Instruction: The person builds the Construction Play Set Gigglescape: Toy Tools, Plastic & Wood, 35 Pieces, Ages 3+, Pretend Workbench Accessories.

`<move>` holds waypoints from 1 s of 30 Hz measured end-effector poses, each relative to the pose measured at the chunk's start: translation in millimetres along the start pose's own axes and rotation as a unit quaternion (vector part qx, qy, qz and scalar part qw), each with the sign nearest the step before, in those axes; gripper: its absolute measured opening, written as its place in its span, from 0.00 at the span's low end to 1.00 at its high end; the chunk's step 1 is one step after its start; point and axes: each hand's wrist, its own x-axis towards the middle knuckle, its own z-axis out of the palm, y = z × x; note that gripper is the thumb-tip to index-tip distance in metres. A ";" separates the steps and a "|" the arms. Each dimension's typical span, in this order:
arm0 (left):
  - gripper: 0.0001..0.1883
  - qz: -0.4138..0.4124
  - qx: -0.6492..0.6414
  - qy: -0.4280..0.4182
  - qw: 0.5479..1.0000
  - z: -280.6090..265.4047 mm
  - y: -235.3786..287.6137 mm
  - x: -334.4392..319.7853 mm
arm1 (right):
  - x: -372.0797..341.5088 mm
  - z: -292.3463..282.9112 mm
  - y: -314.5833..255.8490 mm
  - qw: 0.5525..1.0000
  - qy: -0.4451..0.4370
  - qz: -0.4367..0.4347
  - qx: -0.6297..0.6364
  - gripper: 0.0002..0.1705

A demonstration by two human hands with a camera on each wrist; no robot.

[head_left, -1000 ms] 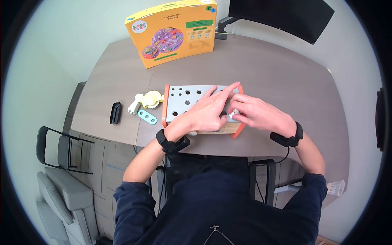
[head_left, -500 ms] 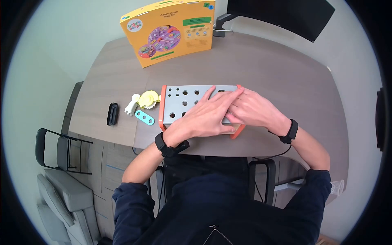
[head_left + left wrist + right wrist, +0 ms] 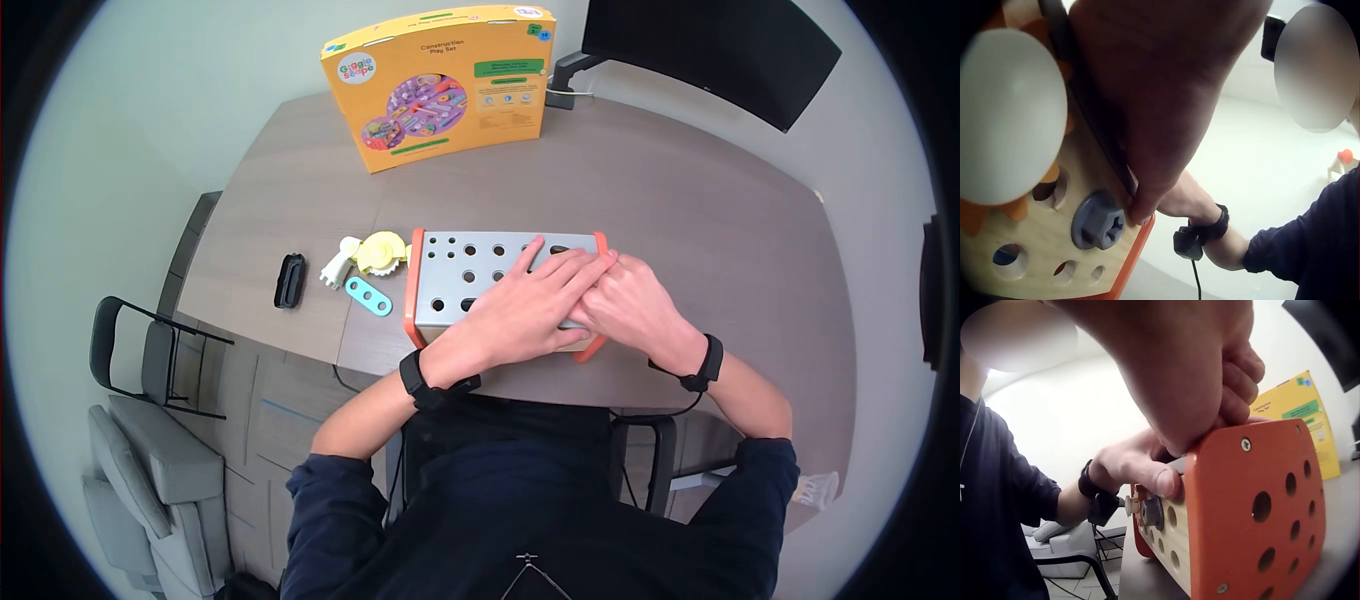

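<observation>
A toy workbench [image 3: 445, 285] with a grey holed top and orange ends stands at the table's front edge. My left hand [image 3: 530, 310] rests flat across its top with straight fingers, its thumb over the front edge. At the right end my right hand [image 3: 630, 310] presses down, fingers curled, against the left fingers. Whatever lies beneath the right hand is hidden. On the wooden front, a grey bolt [image 3: 1107, 225] sits below the left thumb in the left wrist view. A white round knob [image 3: 1013, 119] over an orange gear is beside it. The orange end panel [image 3: 1260, 506] has several holes.
Left of the workbench lie a yellow gear [image 3: 380, 252], a white pronged piece [image 3: 338, 265] and a teal strip [image 3: 368, 297] with holes. Farther left is a black case [image 3: 289, 280]. A yellow box [image 3: 445, 90] and a monitor [image 3: 710, 55] stand behind.
The right hand pinched a small white piece a second ago; it has since moved over that spot and curled, hiding the piece. The left hand has flattened beside it. The head view has shifted.
</observation>
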 end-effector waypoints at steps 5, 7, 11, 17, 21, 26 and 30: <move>0.38 -0.019 -0.124 -0.023 0.992 -12.4 -2.2 3.3 | -7.2 2.4 -4.7 0.985 0.009 0.122 0.118 0.18; 0.31 -0.049 -0.235 -0.012 0.971 -26.4 -11.6 1.1 | -10.4 2.7 -4.7 0.974 0.041 0.143 0.168 0.21; 0.23 -0.095 -0.233 0.143 0.957 -56.3 -44.0 -35.2 | -13.2 -3.1 -12.9 0.969 0.038 0.173 0.174 0.22; 0.24 -0.321 0.037 0.063 0.944 -77.4 -149.7 -147.1 | -19.3 0.1 -6.9 0.968 0.051 0.172 0.177 0.20; 0.34 -0.401 0.110 -0.015 0.909 -47.1 -195.4 -188.3 | -18.5 -3.2 -0.1 0.964 0.039 0.177 0.195 0.20; 0.36 -0.413 0.165 -0.003 0.895 -37.3 -217.2 -189.9 | -17.2 -7.0 3.3 0.961 0.004 0.185 0.206 0.21; 0.33 -0.417 0.172 -0.021 0.892 -36.4 -239.1 -188.3 | -14.0 -15.9 6.7 0.952 -0.039 0.193 0.234 0.25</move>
